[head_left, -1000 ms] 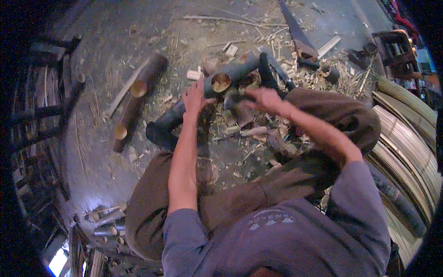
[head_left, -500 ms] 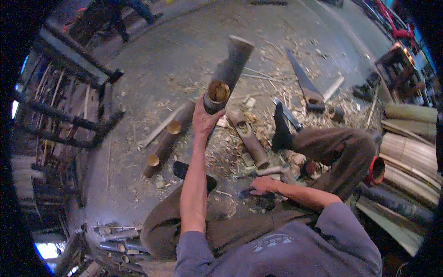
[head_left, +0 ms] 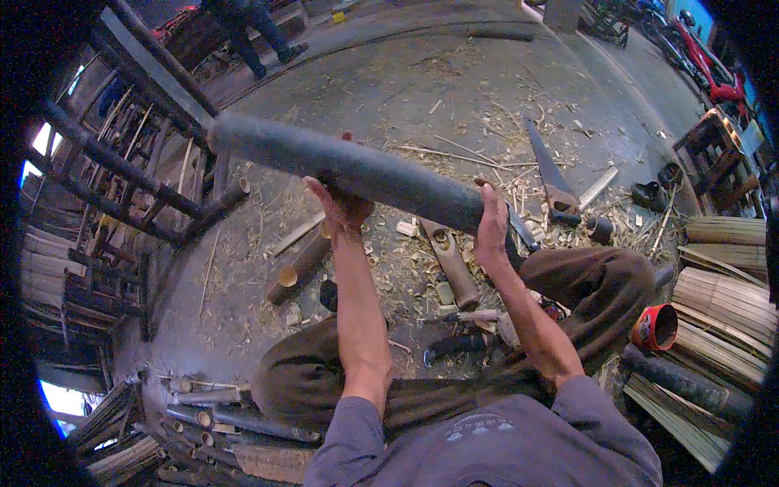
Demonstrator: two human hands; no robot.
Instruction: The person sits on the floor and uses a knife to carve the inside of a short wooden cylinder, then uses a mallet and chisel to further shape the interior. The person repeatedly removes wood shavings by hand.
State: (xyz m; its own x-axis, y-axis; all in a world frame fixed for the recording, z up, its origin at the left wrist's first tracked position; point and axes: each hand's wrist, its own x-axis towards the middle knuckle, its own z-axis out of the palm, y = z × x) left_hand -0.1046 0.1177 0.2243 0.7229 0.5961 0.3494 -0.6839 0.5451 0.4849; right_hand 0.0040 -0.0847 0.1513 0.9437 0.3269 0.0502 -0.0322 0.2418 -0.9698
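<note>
A thick, dark grey bamboo tube is held up in front of me, slanting from far left down to the right. My left hand is closed around its middle from below, the thumb showing on the near side. At the tube's right end, my right hand grips with the palm against it and the fingers pointing up, partly hidden. On the floor beneath lies a bamboo piece with an oval hole. Left of it, another bamboo length with cut openings is partly covered by my left forearm.
A handsaw and a blade tool lie among wood shavings. At the right are a red can, split bamboo and a wooden crate. A dark rack stands left; a person's legs show behind.
The bamboo tube has swung from pointing away to lying crosswise, its far end now at the left. My right hand has risen from beside my lap to the tube's right end.
</note>
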